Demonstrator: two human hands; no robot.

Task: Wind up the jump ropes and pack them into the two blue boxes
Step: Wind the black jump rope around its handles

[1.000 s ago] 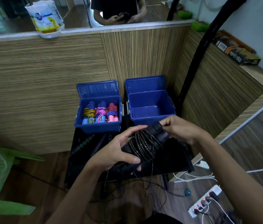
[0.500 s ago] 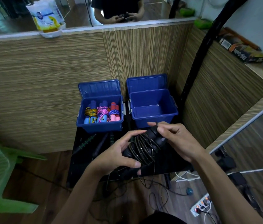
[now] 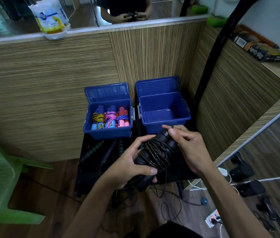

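A black jump rope (image 3: 154,154), its cord coiled around the two black handles, is held over the front of a small black table (image 3: 175,172). My left hand (image 3: 129,166) grips the lower end of the handles. My right hand (image 3: 186,146) pinches the cord at the handles' top end. A loose tail of cord hangs below toward the floor. The left blue box (image 3: 108,133) stands open and holds three wound ropes: yellow, pink and purple. The right blue box (image 3: 166,127), also open, has nothing in it.
Green-ribbed and dark rope handles (image 3: 95,148) lie on the table in front of the left box. A green plastic chair (image 3: 0,179) stands at the left. Wooden partition walls enclose the back and right. Cables and a power strip (image 3: 213,219) lie on the floor.
My right hand has shifted from the side of the bundle to its top end, pinching the cord there. The bundle has stayed in place over the table's front.
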